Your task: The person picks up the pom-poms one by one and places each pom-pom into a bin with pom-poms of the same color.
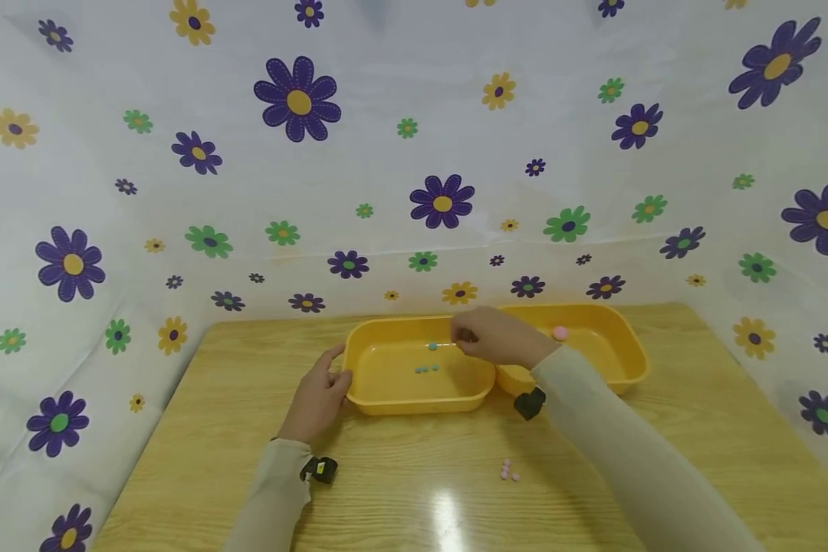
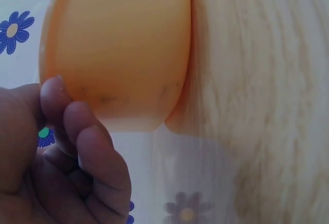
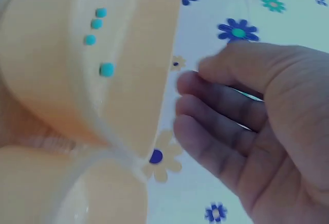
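A yellow plastic tray (image 1: 414, 405) stands on the wooden table, holding several small turquoise bead-like pieces (image 3: 106, 70), one larger than the others. At its left end my left hand (image 1: 319, 399) grips the rim; the left wrist view has the fingertips (image 2: 54, 98) against the tray edge. My right hand (image 1: 493, 336) hovers above the tray's right end, fingers loosely bent. In the right wrist view its thumb and index fingertips come close together, and no object shows between them. Behind the right forearm is a second yellow tray (image 1: 624, 345), partly hidden, with a pink round piece (image 1: 560, 333) inside.
Several small pink pieces (image 1: 506, 469) lie on the wooden table (image 1: 400, 475) in front of the trays. A white cloth (image 1: 359, 176) with printed flowers hangs behind and along both sides. The two trays stand side by side near the table's back edge.
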{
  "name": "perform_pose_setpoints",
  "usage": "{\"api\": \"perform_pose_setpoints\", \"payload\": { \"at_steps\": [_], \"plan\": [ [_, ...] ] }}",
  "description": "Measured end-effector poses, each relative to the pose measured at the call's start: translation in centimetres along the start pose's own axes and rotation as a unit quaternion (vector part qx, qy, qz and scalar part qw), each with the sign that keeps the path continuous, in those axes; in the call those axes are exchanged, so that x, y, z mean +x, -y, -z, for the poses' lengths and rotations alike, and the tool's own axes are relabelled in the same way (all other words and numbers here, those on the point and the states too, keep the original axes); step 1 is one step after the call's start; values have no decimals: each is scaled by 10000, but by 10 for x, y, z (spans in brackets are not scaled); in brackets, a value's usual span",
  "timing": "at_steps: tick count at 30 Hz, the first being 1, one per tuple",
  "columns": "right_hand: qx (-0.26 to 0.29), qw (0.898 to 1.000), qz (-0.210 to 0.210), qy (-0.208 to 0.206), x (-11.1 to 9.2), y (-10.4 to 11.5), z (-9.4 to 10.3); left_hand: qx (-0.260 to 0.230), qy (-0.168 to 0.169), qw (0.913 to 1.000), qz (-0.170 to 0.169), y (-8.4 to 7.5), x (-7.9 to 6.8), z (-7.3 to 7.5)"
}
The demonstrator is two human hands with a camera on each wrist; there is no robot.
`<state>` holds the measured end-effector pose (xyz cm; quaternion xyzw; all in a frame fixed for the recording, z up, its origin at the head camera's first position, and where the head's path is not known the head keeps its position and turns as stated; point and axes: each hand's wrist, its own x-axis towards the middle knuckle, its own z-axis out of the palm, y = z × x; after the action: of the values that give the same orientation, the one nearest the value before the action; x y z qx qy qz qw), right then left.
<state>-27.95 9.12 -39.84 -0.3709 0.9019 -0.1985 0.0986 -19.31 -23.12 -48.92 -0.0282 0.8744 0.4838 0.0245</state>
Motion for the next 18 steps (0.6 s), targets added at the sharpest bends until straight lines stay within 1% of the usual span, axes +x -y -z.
{"api": "perform_pose_setpoints", "payload": {
  "at_steps": [3,5,8,10,13,18],
  "plan": [
    [-36,9980,-253,-585,-24,1,-1,24,7,10000,35,-1,0,2],
    [-149,9944,-309,-998,-39,0,-5,67,5,10000,69,-1,-1,2],
    [-373,9853,-355,-1627,-58,-6,-10,114,-21,9999,98,-3,-1,2],
    [-491,9788,-443,-1938,-69,-11,-14,122,-16,9999,90,-3,-1,2],
    [-584,9727,-593,-2165,-83,-17,-20,114,9,9999,40,-4,-1,2],
    [-511,9738,-728,-2093,-96,-22,-35,192,10,9998,-2,-4,0,1]
  ]
}}
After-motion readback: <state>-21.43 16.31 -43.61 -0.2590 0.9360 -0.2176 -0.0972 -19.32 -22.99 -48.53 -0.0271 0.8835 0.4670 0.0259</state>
